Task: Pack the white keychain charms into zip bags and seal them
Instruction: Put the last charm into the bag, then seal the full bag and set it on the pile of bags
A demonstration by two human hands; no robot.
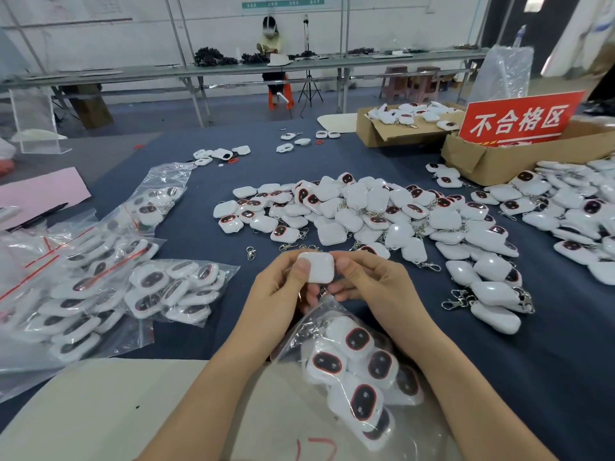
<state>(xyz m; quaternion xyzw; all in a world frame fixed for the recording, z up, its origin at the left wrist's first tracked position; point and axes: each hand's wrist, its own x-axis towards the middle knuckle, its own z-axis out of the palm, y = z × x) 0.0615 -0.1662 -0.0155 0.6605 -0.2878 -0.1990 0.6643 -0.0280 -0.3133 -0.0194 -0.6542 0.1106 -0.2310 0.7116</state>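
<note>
Nearest, under both wrists: one zip bag (pixel 293 337), part filled with charms lying dark face up. Its long axis runs from the lower right up to its mouth, which opens just below the fingers.

Above the mouth, the left hand (pixel 283 287) and right hand (pixel 369 284) are brought together on a single charm (pixel 316 267). Each thumb presses on a side edge, with the fingers curled behind. The plain white back faces the camera. The charm is near square (no clear long axis), and its metal clasp end points down toward the bag mouth. Both forearms converge from the lower edge, palms turned inward.

Left of the left hand: filled bags (pixel 173 287), red zip strips visible.

Beyond the fingertips: loose charms (pixel 366 214) heaped on the dark blue table cover (pixel 199 234), spreading to the right.

Farther right: cardboard boxes (pixel 499 158) and a red sign (pixel 519 118).
</note>
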